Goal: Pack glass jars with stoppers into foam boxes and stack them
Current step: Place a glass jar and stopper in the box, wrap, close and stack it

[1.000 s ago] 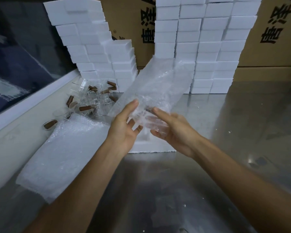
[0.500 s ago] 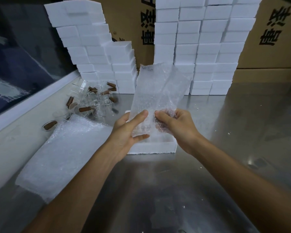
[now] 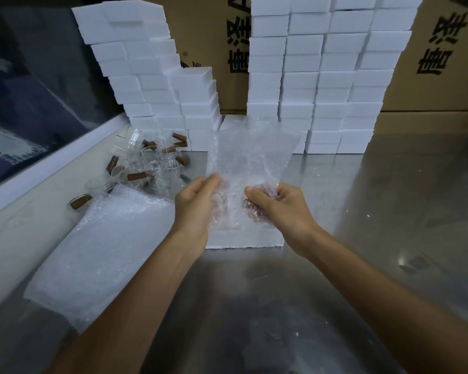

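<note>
We have a sheet of bubble wrap (image 3: 250, 168) upright between our hands, over an open foam box (image 3: 243, 238) lying on the table (image 3: 254, 306); the left hand (image 3: 197, 206) presses the sheet's lower left edge with fingers nearly straight, and the right hand (image 3: 278, 206) curls round its lower right corner, fingers showing through the film; whether a jar already sits inside the wrap at the grip we cannot tell. Left of the grip and farther from us lies a loose heap of glass jars (image 3: 149, 163) with brown stoppers, not yet packed; nearer, left of the left hand, rests a thick pile of bubble wrap sheets (image 3: 100, 249). Beyond the grip stand two stacks of foam boxes (image 3: 322, 76) against cardboard cartons (image 3: 430, 63); we cannot tell whether they are filled. We judge the task mid-run: the current box is unclosed, and its wrapping, closing and stacking remain, as do the heaped jars.
</note>
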{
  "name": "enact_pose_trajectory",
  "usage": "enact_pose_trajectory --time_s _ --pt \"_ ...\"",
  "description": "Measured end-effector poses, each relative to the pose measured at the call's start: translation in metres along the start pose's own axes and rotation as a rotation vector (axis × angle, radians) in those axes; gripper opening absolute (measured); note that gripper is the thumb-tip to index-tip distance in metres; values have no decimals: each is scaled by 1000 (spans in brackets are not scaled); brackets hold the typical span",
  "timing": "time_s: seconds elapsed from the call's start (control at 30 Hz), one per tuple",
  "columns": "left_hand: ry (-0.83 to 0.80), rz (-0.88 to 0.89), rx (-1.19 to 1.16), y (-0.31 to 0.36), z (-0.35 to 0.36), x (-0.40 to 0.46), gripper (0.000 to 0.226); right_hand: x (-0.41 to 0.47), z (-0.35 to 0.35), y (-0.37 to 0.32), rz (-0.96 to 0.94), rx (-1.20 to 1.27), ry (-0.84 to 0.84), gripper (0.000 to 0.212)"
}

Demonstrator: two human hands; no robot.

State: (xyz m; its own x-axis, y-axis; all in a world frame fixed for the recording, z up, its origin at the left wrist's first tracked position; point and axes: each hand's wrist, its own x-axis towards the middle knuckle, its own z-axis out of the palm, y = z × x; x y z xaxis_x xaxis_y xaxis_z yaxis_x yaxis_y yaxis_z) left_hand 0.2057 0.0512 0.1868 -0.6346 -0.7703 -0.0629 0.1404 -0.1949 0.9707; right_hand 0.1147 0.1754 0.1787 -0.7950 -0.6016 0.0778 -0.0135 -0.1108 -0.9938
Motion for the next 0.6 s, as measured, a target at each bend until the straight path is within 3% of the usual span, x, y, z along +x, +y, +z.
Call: enact_pose_trajectory --time_s 0.1,0.23,0.47,0.53,0.6 --pt "75 54 55 -4 1 3 23 -1 0 2 40 -42 22 35" --pt "105 115 94 -8 0 7 30 3 -5 1 -42 -112 99 50" --pt "192 173 66 -10 -5 10 36 11 -17 -6 6 61 226 28" --pt "187 164 70 -9 -6 11 42 7 -18 -3 -116 -89 267 15" --pt "180 162 89 -9 -6 11 43 -1 -17 0 -357 -315 301 2"
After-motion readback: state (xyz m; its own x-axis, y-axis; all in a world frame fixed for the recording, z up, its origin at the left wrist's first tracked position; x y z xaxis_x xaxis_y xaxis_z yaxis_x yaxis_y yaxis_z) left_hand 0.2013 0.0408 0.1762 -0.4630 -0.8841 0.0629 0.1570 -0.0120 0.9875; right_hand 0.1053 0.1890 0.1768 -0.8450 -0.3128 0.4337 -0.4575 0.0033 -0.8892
